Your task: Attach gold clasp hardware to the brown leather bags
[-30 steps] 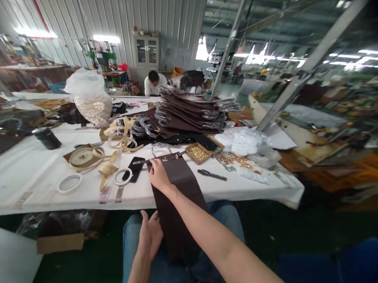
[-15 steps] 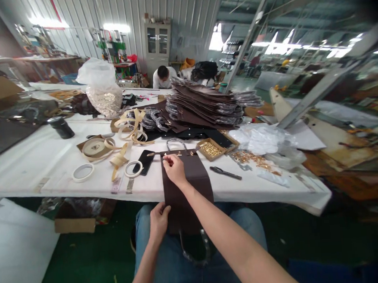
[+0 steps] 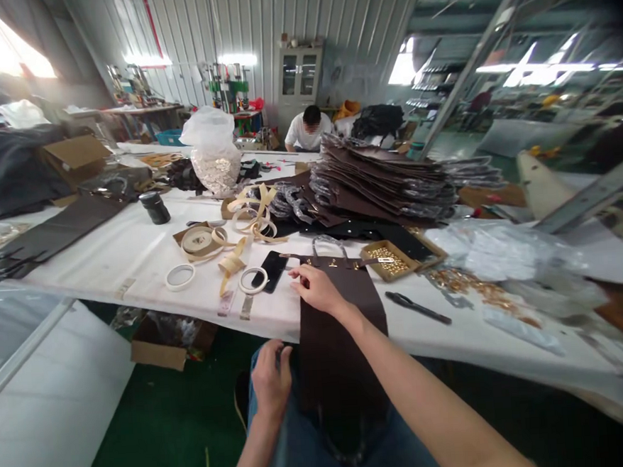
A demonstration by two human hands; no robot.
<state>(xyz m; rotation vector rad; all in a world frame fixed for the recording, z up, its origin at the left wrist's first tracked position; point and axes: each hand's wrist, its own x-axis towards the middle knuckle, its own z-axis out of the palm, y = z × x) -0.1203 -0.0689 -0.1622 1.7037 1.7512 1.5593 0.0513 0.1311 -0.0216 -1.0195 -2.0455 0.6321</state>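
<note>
A dark brown bag piece (image 3: 343,345) hangs over the table's front edge onto my lap. It has gold-coloured fittings near its far end and a plastic-wrapped handle (image 3: 329,245) there; another handle loops at the near end. My right hand (image 3: 318,288) is over its far left corner, fingers bent and slightly apart, with nothing visible between them. Off the left edge of the piece, above my thigh, my left hand (image 3: 272,380) is empty, its thumb apart from the curved fingers. A black phone (image 3: 276,270) lies just left of my right hand.
A box of gold-coloured parts (image 3: 391,260) and a black pen-like tool (image 3: 418,308) lie to the right. Tape rolls (image 3: 180,277) and a dark jar (image 3: 154,207) are on the left. Stacked brown bag pieces (image 3: 382,182) stand behind. A person (image 3: 307,128) sits across the table.
My view has turned left, so everything sits further right. My left hand has come away from the edge of the bag piece. The fingers of my right hand have loosened from a pinch.
</note>
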